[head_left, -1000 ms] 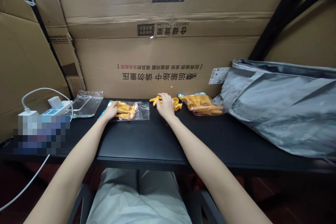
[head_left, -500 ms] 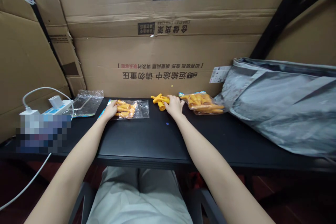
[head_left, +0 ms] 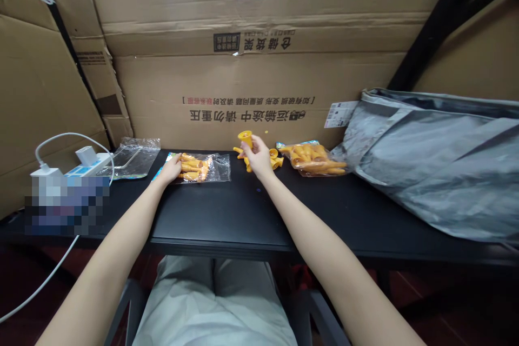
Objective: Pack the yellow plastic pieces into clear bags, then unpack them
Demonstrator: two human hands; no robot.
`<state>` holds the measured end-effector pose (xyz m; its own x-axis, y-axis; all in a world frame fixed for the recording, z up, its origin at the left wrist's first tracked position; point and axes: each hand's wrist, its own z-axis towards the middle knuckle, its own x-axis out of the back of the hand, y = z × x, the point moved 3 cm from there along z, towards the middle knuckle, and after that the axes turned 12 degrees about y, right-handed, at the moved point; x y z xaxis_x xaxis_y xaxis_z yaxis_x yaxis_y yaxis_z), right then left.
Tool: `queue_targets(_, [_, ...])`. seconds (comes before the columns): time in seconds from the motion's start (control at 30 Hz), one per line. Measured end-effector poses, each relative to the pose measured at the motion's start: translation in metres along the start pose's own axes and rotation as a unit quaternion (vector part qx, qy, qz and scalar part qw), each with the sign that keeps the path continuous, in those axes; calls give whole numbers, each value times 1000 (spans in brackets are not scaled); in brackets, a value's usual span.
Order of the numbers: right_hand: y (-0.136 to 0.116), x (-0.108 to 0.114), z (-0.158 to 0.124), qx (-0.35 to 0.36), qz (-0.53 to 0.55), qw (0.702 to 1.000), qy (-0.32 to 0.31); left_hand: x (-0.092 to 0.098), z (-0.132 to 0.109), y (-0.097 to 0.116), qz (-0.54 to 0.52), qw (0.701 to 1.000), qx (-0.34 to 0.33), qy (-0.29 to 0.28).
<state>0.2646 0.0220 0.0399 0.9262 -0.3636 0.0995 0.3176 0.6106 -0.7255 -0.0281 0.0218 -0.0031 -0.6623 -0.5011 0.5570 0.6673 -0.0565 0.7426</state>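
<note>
My right hand (head_left: 258, 155) is closed around a small yellow toy horn (head_left: 245, 136), raised with its flared mouth tilted up. Behind and below that hand lies a loose pile of similar yellow horns (head_left: 276, 161), partly hidden by my fingers. At the left, my left hand (head_left: 171, 169) grips the left end of a clear plastic bag (head_left: 220, 167) that lies flat. Several yellow horns (head_left: 193, 166) show inside this bag. A second, fuller bag of yellow horns (head_left: 312, 158) rests to the right of the pile.
An empty-looking clear bag (head_left: 135, 158) lies at the left by a white power strip (head_left: 91, 166) with chargers and a cable. A large grey bag (head_left: 430, 167) fills the right side. Cardboard (head_left: 251, 75) stands behind the black table (head_left: 219, 216).
My right hand has lifted a yellow horn up from the pile, moving slightly left. More of the pile now shows. My left hand stays on its bag.
</note>
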Motion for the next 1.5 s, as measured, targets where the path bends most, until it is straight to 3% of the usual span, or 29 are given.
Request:
queue_targets(0.1, [-5, -7, -13, 60, -123, 982, -133, 0, 1, -1, -1, 1000, 4, 3])
queue_targets(0.23, [-7, -16, -30, 109, -248, 920, -285, 0, 0, 0, 6, 1000, -1, 1])
queue_targets(0.3, [-10, -17, -32, 118, -264, 908, -302, 0, 0, 1, 1, 1000, -12, -2])
queue_targets(0.43, [-19, -12, -25, 139, -339, 892, -267, -1, 0, 0, 3, 1000, -15, -5])
queue_targets(0.5, [-19, -6, -20, 115, -391, 875, -262, -1, 0, -1, 8, 1000, -7, -7])
queue_targets(0.67, [-8, 1, -20, 9, -393, 847, -359, -2, 2, -3, 4, 1000, -3, -8])
queue_targets(0.8, [-1, 0, -22, 6, -372, 851, -370, -1, 3, -3, -3, 1000, 4, -3])
queue_targets(1.13, [-20, -6, -19, 119, -312, 895, -295, -6, 0, 2, -34, 998, 1, -45])
queue_targets(1.33, [-18, -9, -17, 93, -212, 927, -296, -9, 1, 0, -93, 994, 28, -57])
queue_targets(1.5, [-15, -12, -19, 107, -196, 926, -304, -11, -4, 8, -156, 983, 40, -85])
